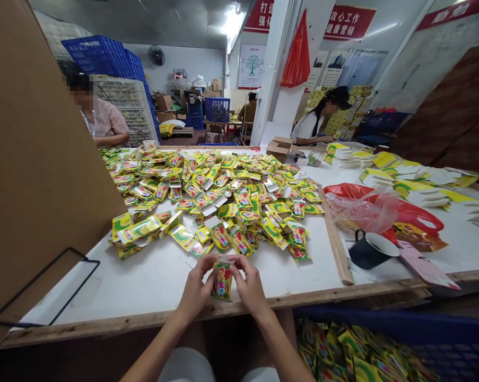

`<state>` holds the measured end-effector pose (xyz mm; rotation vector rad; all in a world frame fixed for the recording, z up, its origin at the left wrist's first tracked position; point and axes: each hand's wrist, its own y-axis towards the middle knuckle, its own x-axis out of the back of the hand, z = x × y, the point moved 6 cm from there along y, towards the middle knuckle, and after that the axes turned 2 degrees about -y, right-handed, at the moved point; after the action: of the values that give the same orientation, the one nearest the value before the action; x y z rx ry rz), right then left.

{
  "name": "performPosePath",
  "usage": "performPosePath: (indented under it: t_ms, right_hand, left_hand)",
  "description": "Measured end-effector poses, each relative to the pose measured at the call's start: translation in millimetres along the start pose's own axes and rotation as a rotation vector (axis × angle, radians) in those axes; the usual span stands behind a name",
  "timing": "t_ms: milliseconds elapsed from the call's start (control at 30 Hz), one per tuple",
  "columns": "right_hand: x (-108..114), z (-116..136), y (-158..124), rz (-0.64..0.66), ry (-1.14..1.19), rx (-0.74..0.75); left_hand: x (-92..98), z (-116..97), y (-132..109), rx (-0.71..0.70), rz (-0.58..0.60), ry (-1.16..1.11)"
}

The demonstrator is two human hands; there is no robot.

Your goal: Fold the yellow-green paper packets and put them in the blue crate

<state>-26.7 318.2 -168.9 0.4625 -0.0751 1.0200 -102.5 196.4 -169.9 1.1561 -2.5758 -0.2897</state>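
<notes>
Between my two hands, just above the table's front edge, is a small yellow-green candy box (222, 281) with red and colourful lettering. My left hand (199, 284) grips its left side, thumb on the front face and fingers curled behind the top. On the other side, my right hand (247, 281) pinches the box in the same way near its upper end. Pale flaps show at the top, under the fingertips. Beyond my hands spreads a large heap of similar small boxes (223, 196), many with white flaps standing out.
A tall cardboard sheet (44, 143) and a black wire frame (44, 286) stand at left. Right of a wooden strip (337, 239) are a dark mug (370, 252), a red plastic bag (418, 212) and a pink phone (426, 265). A blue crate (458, 339) of packets sits below. Several people work beyond.
</notes>
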Motion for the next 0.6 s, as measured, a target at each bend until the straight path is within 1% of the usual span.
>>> performPosePath:
  t_ms: [67,167,233,300,467,533,600]
  right_hand:
    - [0.1,-0.4,-1.9,-0.035,0.033,-0.005]
    - [-1.4,5.9,-5.8,0.004,0.000,0.035]
    - [-1.8,11.2,-6.8,0.023,-0.019,0.041]
    - [-1.9,14.6,-5.4,0.012,-0.036,0.020]
    - [-6.7,15.5,4.0,-0.012,-0.088,-0.055]
    - [-7.3,15.4,5.9,-0.005,-0.089,-0.067]
    - [-6.5,15.4,4.4,0.002,-0.084,-0.053]
  left_hand:
    - [-1.2,-3.5,0.1,-0.020,-0.005,0.008]
    - [-2.7,-11.6,-0.8,-0.057,0.002,0.110]
    - [-1.2,-15.7,-0.8,-0.051,-0.023,0.129]
    - [0.5,-17.4,-0.2,-0.024,-0.050,0.127]
    - [5.0,-12.7,2.8,0.078,-0.117,0.119]
    - [5.8,-9.8,3.0,0.092,-0.123,0.101]
    - [6.2,-7.0,1.5,0.076,-0.120,0.072]
